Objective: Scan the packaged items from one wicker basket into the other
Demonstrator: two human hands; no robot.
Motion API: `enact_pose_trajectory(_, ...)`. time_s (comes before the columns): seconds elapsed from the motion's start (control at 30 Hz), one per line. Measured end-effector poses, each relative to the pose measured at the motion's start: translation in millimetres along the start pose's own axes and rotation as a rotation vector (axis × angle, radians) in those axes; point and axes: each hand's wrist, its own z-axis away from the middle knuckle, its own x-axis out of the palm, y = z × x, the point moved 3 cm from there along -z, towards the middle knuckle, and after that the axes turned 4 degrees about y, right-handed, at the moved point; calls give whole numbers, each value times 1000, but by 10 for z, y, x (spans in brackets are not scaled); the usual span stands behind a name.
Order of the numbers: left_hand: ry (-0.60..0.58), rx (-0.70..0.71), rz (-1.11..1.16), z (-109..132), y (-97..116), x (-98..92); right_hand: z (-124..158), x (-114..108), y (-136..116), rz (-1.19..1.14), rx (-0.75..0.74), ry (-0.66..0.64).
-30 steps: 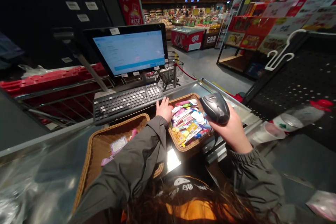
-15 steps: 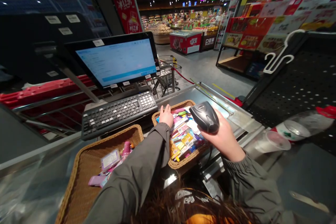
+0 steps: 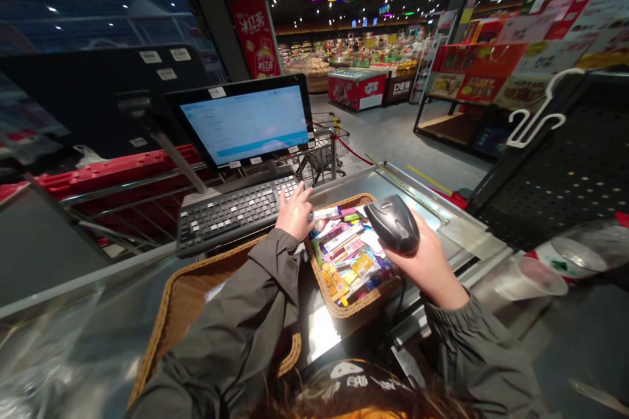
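Being held in the right hand (image 3: 428, 254), the scanner (image 3: 393, 222) is pointed leftward over the packet-filled basket (image 3: 366, 303) toward the left hand (image 3: 295, 212) — grip there can't be told tbh.

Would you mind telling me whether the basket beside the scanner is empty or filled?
Filled: small packets cover the visible inside of the wicker basket; the scanner in the right hand hides part of it.

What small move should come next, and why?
Probably angle the scanner toward the slim packet: the right hand holds it by the filled basket, and the packet shows beside the left hand, though its grip is unclear.
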Motion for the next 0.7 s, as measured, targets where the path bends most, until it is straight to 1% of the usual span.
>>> enact_pose_trajectory(0.17,167,-31,61,267,-183,-545,25,149,-241,-29,-85,-50)
enact_pose_trajectory(0.27,269,-63,64,434,-297,-795,49,256,-407,-40,-114,-97)
enact_pose_trajectory(0.33,329,-80,49,538,-382,-929,59,333,-531,-59,-148,-116)
enact_pose_trajectory(0.4,358,-108,48,629,-479,-1032,59,418,-666,-82,-203,-135)
enact_pose_trajectory(0.47,354,-157,64,709,-585,-1100,51,509,-800,-88,-259,-161)
enact_pose_trajectory(0.57,339,-223,108,821,-736,-1157,42,643,-975,-74,-307,-201)
enact_pose_trajectory(0.7,367,-246,146,971,-881,-1213,59,774,-1160,-81,-342,-228)
